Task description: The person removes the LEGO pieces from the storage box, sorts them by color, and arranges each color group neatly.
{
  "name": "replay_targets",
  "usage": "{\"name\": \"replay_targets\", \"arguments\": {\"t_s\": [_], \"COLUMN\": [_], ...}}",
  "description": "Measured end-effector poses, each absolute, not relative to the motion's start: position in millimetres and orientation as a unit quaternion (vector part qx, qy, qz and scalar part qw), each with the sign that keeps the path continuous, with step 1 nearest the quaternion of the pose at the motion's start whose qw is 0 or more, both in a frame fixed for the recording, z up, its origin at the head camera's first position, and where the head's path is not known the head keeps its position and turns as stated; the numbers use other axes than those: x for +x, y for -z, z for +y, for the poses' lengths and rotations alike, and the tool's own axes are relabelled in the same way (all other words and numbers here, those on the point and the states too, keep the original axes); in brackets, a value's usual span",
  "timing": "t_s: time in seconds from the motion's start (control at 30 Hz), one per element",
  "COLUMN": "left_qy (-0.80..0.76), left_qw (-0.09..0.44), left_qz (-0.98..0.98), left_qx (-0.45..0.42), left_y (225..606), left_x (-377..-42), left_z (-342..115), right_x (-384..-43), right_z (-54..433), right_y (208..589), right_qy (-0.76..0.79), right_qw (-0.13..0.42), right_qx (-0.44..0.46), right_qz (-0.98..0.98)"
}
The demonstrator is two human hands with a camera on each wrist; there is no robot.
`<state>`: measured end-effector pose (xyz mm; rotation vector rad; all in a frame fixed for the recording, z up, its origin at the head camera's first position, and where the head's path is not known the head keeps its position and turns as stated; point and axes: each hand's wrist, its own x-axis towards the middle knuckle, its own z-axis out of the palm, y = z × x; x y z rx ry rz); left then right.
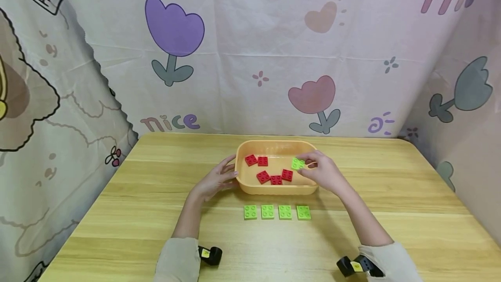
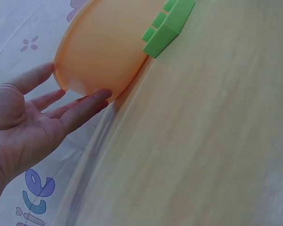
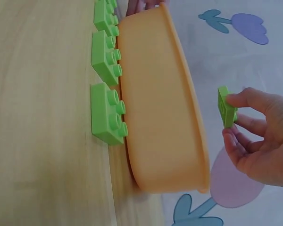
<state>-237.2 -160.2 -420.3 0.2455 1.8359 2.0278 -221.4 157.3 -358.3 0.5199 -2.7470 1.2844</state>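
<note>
An orange plastic basin (image 1: 278, 190) stands on the table with several red toy bricks (image 1: 263, 177) lying inside it. At its left end my left hand (image 1: 217, 180) touches the wall; in the left wrist view its fingers (image 2: 87, 111) are mostly straight against the basin. My right hand (image 1: 322, 171) pinches a green toy brick (image 3: 226, 106) between thumb and fingertips. In the right wrist view that brick is held above the rim, apart from the basin. Several more green bricks (image 1: 285, 212) form a row in front of the basin, studs up.
The light wooden table (image 1: 129, 212) carries the basin near its back edge. Behind and at both sides hangs a printed cloth (image 1: 242, 55) with flowers and lettering. Black wrist cameras (image 1: 210, 256) sit at both sleeves.
</note>
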Motion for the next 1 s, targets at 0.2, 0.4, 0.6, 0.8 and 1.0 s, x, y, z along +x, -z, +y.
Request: {"name": "replay_targets", "arguments": {"t_s": [0.2, 0.4, 0.6, 0.8, 1.0], "left_qy": [-0.723, -0.72, -0.726, -0.723, -0.721], "left_qw": [0.197, 0.197, 0.195, 0.196, 0.197], "left_qz": [0.656, 0.66, 0.653, 0.657, 0.659], "left_qx": [0.089, 0.084, 0.086, 0.086, 0.084], "left_y": [420.9, 420.7, 419.4, 418.9, 419.9], "left_x": [-237.8, -237.6, -236.5, -237.0, -238.2], "left_z": [-160.0, -160.2, -160.3, -159.7, -159.6], "right_x": [-204.3, -188.8, -174.9, -166.4, -162.7], "right_z": [170.3, 187.6, 203.1, 216.6, 226.9], "right_y": [356.6, 359.5, 365.3, 380.2, 397.3], "right_qy": [-0.42, -0.404, -0.392, -0.379, -0.39], "right_qw": [0.047, 0.053, 0.029, 0.035, 0.041], "right_qx": [0.19, 0.229, 0.234, 0.24, 0.253], "right_qz": [-0.886, -0.884, -0.889, -0.893, -0.884]}}
